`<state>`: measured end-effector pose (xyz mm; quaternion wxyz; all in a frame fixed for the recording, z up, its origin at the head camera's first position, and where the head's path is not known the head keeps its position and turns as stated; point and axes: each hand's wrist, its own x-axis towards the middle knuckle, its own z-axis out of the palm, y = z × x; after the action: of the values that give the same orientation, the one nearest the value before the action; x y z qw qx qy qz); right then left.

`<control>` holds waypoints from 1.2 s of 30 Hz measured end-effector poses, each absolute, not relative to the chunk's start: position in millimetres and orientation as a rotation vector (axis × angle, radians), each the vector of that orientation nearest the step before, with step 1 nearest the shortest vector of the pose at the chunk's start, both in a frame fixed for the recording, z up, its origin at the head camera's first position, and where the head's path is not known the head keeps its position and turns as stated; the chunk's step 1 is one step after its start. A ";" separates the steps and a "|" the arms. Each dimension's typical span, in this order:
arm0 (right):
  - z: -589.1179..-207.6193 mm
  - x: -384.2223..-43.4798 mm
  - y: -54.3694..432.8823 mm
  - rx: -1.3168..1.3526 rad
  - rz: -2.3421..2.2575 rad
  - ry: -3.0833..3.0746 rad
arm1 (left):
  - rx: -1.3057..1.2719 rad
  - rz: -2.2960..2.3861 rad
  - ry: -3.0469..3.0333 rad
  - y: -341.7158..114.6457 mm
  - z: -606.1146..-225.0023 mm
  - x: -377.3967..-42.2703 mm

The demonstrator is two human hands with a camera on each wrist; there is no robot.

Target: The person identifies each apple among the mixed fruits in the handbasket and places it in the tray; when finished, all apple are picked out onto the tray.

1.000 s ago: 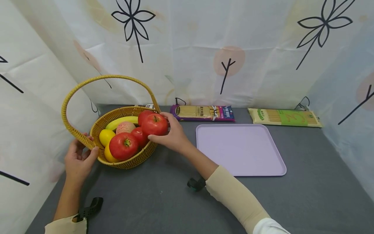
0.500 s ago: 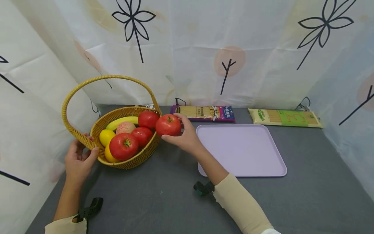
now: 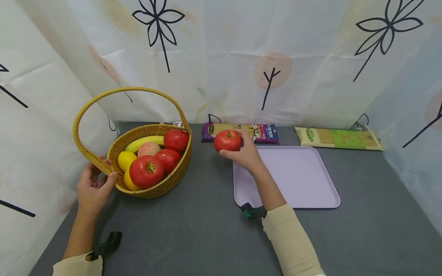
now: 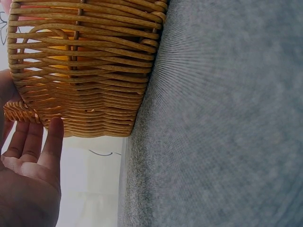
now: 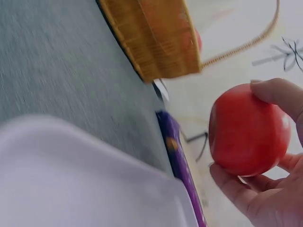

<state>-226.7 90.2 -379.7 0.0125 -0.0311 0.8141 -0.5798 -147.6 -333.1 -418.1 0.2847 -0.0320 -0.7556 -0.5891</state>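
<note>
My right hand (image 3: 245,153) holds a red apple (image 3: 226,140) in the air over the table, near the left back corner of the lilac tray (image 3: 293,176). In the right wrist view, thumb and fingers curve round the apple (image 5: 248,132). My left hand (image 3: 94,189) grips the yellow wicker basket (image 3: 165,184) where its handle (image 3: 90,155) meets the rim, the thumb on the near side. Inside the basket lie a banana (image 3: 143,142), a pinkish round fruit (image 3: 149,149), two yellow fruits (image 3: 126,161) and several red fruits (image 3: 146,171).
A purple pasta packet (image 3: 264,133) lies behind the tray's left part, against the patterned curtain (image 3: 228,76). Farther right is a green and cream noodle packet (image 3: 340,138). The grey tabletop (image 3: 193,234) stretches in front of basket and tray.
My right hand has carried the apple from above the basket's right rim rightward to the tray's left back corner. The left hand has stayed on the basket.
</note>
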 end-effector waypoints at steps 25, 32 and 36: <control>-385.1 -234.4 129.8 0.061 -1.425 2.657 | -0.142 -1.615 -1.984 -334.1 -417.2 -147.3; -384.3 -233.4 127.7 0.032 -1.388 2.649 | -0.125 -1.610 -1.991 -334.0 -418.5 -147.7; -387.6 -233.9 127.1 0.018 -1.372 2.659 | -0.125 -1.635 -1.975 -334.1 -419.1 -147.9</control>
<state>-233.9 127.1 -387.6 0.0744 0.0061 0.8862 -0.4573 -147.9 -334.1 -419.1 0.2833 -0.0468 -0.7379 -0.6108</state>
